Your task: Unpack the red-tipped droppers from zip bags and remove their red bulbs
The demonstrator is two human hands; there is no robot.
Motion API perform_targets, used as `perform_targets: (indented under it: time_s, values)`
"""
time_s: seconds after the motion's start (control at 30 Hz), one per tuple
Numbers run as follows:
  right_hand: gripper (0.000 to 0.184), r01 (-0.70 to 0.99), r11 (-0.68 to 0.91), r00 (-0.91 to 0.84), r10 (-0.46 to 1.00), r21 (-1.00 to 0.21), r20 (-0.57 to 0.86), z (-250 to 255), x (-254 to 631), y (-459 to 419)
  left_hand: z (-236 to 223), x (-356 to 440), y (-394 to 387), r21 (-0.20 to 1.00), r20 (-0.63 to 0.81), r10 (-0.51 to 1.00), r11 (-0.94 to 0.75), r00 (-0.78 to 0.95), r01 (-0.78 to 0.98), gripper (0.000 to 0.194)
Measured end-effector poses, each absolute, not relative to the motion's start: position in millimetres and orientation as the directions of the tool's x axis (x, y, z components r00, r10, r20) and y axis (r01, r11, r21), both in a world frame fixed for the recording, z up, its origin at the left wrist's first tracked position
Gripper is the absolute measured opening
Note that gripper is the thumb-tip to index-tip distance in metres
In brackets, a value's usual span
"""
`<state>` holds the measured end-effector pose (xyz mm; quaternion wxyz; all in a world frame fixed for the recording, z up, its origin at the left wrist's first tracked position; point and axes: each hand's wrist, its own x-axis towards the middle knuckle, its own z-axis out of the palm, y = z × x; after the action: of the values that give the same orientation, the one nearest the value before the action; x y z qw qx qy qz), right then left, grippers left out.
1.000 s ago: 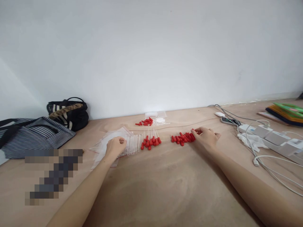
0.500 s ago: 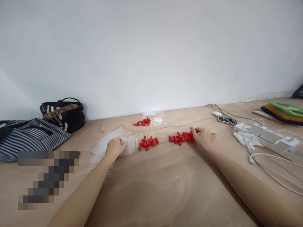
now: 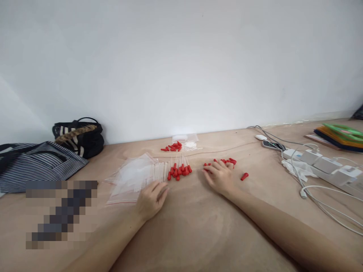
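Observation:
My right hand (image 3: 221,177) lies with fingers spread over a pile of red rubber dropper bulbs (image 3: 232,161) and partly covers them. One loose red bulb (image 3: 245,176) rests to the right of that hand. Nearer to me, my left hand (image 3: 152,198) hovers or rests by the table with its thumb apart from loosely bent fingers, and nothing shows in it. Just beyond it lies a row of clear thin tubes (image 3: 159,172) beside clear zip bags (image 3: 127,177). Between the hands sits a cluster of droppers (image 3: 179,171), red bulbs toward me and thin tubes pointing away.
Farther back are more red bulbs (image 3: 172,146), thin clear tubes (image 3: 191,145) and a plastic bag (image 3: 184,137). A striped bag (image 3: 42,162) and a black bag (image 3: 90,139) stand at left. On the right are a power strip (image 3: 323,166), cables and stacked folders (image 3: 340,138).
My left hand has drawn back from the tubes toward me and right. My right hand has moved left onto the bulb pile, and one bulb now lies apart on the right.

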<state>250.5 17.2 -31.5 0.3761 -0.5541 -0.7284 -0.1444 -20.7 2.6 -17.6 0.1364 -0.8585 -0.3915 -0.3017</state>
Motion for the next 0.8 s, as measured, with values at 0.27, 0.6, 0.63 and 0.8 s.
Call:
perform_targets:
  time_s: [0.27,0.6,0.63,0.8]
  values:
    - [0.026,0.923,0.348,-0.217,0.821,-0.161,0.527,-30,203,33,-13,-9,-6,0.097,0.539,0.603,-0.737,0.588,0.669,0.020]
    - [0.026,0.903,0.350,-0.162,0.814,-0.249,0.557,-28,214,27,-14,-11,-6,0.105,0.503,0.622,-0.733,0.600,0.673,0.022]
    - [0.028,0.898,0.366,-0.173,0.805,-0.244,0.568,-23,223,22,-14,-11,-6,0.102,0.496,0.628,-0.728,0.600,0.678,0.023]
    - [0.009,0.770,0.551,-0.469,0.831,-0.322,0.300,9,311,-5,-13,-11,-5,0.100,0.457,0.644,-0.722,0.613,0.684,0.023]
